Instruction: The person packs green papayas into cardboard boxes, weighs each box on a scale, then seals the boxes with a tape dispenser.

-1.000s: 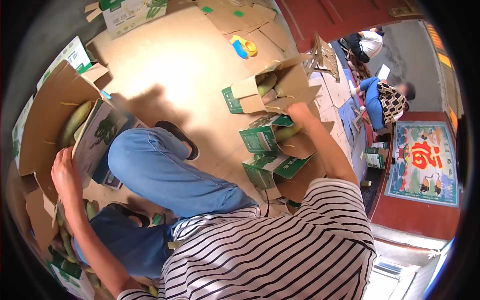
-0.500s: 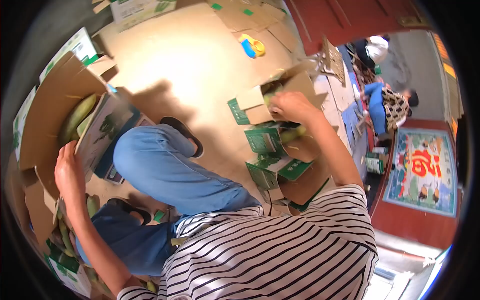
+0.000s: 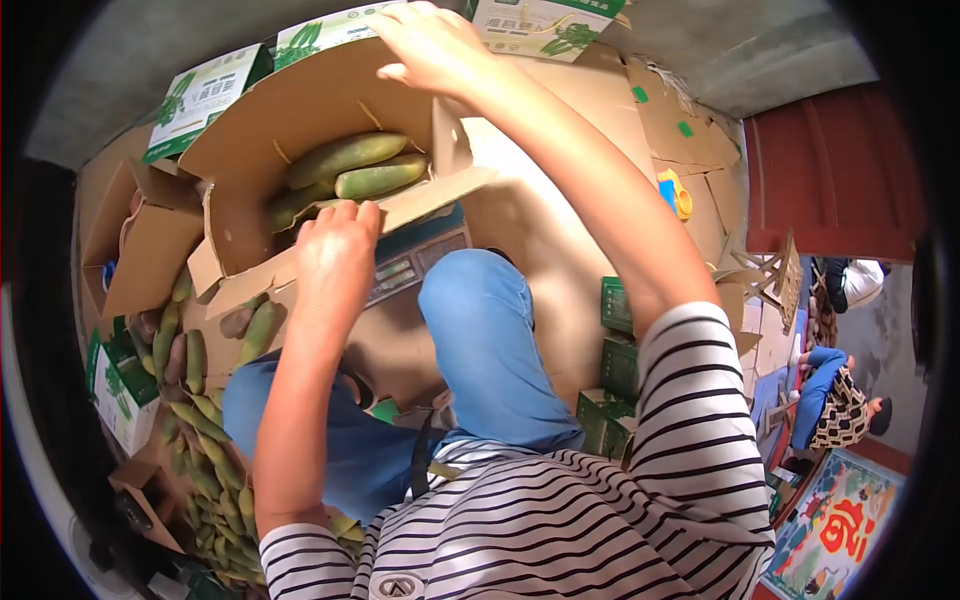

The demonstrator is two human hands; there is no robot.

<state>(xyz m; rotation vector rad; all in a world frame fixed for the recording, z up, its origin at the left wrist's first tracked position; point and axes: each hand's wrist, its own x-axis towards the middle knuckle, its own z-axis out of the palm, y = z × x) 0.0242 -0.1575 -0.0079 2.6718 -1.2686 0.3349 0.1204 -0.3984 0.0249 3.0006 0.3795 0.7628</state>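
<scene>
A large open cardboard box (image 3: 235,225) stands in front of me at the upper left. Inside lie several thick, long green vegetables (image 3: 347,160) that resemble green radishes. My left hand (image 3: 335,245) has its fingers curled over the near flap (image 3: 435,200) of this box. Up at the far side, my right hand (image 3: 430,50) reaches across with fingers stretched and thumb apart, fingertips beside the top edge of the raised far flap (image 3: 330,80). Nothing shows in its grasp.
Green-and-white printed cartons (image 3: 205,95) line the wall behind. A smaller open box (image 3: 150,240) stands left, above a heap of green vegetables (image 3: 215,470) on the floor. Small green boxes (image 3: 605,415) stand right of my knee. Two people (image 3: 835,400) are at far right.
My view has swung left. My right hand has left the small green boxes and moved over to the large box. The left hand stays at the large box's near flap.
</scene>
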